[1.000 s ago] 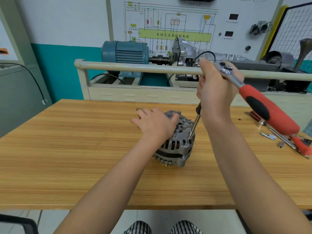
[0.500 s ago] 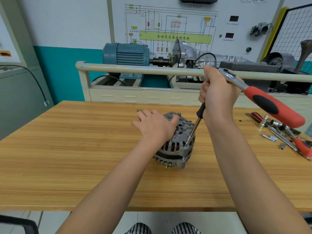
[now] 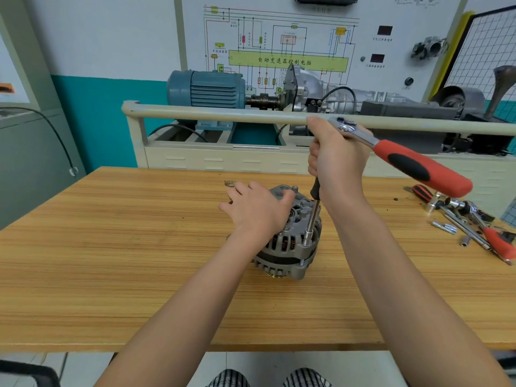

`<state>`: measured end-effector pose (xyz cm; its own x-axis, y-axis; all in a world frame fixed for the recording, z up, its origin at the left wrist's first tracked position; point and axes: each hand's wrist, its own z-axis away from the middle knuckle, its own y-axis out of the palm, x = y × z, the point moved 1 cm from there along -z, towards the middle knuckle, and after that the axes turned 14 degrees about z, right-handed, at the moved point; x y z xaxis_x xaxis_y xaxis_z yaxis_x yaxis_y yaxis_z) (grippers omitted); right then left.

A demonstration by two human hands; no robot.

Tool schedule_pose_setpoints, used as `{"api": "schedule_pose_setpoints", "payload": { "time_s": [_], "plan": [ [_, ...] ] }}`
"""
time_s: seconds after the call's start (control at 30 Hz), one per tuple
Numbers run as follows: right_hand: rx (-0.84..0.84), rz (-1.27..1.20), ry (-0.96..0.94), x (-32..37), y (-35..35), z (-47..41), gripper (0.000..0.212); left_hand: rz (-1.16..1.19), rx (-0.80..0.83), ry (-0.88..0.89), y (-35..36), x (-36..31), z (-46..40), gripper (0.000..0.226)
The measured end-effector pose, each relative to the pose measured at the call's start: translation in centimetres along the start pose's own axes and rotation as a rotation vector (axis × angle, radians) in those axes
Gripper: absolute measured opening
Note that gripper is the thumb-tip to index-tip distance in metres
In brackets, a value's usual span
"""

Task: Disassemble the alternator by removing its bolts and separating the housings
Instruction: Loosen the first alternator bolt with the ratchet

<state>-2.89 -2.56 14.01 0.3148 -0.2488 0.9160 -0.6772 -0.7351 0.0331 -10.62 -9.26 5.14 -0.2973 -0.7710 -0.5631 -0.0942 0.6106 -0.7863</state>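
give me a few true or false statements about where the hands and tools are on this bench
1. The left hand rests on top of the alternator. True.
2. The right hand holds the ratchet by its red handle. False: it grips near the head and the extension bar; the handle sticks out free.
3. The socket end sits on a bolt at the alternator's right edge. True.
4. The alternator lies on the floor. False: it sits on the wooden table.
5. Spare tools lie at the table's right. True.
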Motion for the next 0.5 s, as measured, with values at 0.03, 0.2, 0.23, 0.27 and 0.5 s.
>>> {"api": "schedule_pose_setpoints", "payload": {
  "time_s": [0.03,0.2,0.23,0.27,0.5],
  "plan": [
    [0.067,-0.015,-0.016,0.1,0.3,0.0,0.036,0.009,-0.007,0.002,0.0,0.0,0.0,0.086],
    [0.286,-0.048,-0.007,0.1,0.2,-0.5,0.054,0.033,-0.03,0.02,0.2,0.1,-0.1,0.086],
    [0.327,-0.055,-0.002,0.0,0.1,-0.6,0.057,0.028,-0.03,0.022,0.2,0.2,-0.1,0.086],
    [0.356,-0.058,0.001,-0.1,0.0,-0.8,0.056,0.022,-0.028,0.023,0.3,0.1,-0.2,0.086],
    [0.483,-0.092,-0.034,-0.3,-1.0,-1.4,0.045,0.023,-0.066,0.045,0.4,0.2,-0.2,0.082]
  ]
}}
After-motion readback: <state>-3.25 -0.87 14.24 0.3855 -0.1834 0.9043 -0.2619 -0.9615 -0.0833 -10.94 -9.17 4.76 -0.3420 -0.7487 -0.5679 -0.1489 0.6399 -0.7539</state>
